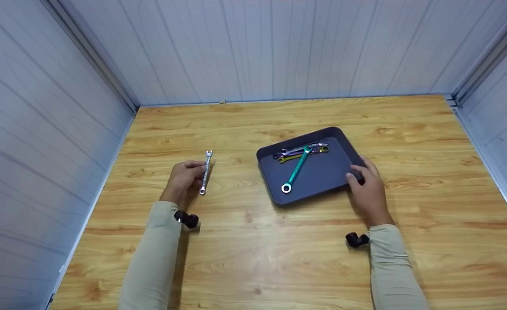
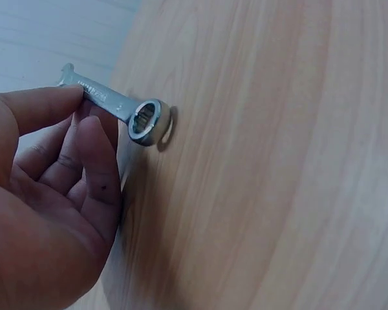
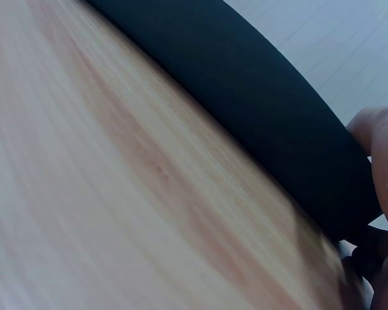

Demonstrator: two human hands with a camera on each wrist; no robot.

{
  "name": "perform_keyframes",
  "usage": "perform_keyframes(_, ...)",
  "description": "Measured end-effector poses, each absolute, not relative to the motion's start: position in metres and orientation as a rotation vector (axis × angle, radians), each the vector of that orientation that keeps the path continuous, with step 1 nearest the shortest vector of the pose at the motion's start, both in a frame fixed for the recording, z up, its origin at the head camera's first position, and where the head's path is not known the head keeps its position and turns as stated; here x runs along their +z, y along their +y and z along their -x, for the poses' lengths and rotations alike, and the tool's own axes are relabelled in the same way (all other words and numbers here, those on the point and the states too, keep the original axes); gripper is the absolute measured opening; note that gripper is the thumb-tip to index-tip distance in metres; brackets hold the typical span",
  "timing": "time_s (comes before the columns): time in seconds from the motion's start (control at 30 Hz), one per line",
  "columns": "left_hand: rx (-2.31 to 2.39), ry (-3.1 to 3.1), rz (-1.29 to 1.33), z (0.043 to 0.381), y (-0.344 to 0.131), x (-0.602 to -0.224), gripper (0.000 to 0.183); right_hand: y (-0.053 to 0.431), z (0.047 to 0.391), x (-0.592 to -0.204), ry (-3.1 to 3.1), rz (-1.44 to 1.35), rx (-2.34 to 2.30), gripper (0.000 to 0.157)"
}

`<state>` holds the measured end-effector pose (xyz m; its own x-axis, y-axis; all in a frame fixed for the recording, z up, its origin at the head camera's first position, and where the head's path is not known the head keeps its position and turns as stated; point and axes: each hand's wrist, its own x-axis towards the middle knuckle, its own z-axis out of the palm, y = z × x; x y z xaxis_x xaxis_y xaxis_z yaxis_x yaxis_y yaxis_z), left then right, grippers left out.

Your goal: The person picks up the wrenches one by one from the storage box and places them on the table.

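Observation:
My left hand (image 1: 183, 177) pinches a silver combination wrench (image 1: 206, 171) between thumb and fingers, left of the tray. In the left wrist view, the ring end of that wrench (image 2: 149, 121) points away from the fingertips, just above the wood. My right hand (image 1: 369, 189) grips the near right corner of a dark grey rectangular tray (image 1: 331, 170), thumb over the rim. Inside the tray, a green ratchet wrench (image 1: 297, 170) lies slantwise across a small pile with a yellow wrench (image 1: 292, 158), a silver wrench (image 1: 298, 149) and a purplish one partly hidden.
The wood-grain table (image 1: 253, 254) meets a pale panelled wall (image 1: 253, 51) at the back, with more panels at left and right. A tiny light bit (image 1: 222, 102) lies at the table's back edge. Black wrist cameras sit on both sleeves.

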<state>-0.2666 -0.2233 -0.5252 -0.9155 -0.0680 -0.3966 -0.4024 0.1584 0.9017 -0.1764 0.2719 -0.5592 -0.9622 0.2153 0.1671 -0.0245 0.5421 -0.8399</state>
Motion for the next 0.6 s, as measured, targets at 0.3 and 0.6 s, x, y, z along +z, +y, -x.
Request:
perform_keyframes(0.3,1.821,2.196,0.489,0.2688,-0.2238,-0.5279,0.024,0.2724,0.1771,-0.5604,-2.537,0.159,1.374,0.041)
perform_keyframes(0.6,1.865,2.246,0.485,0.2680,-0.2224,-0.5294,0.023,0.2724,0.1772,-0.5609,-2.520,0.133,1.365,0.040)
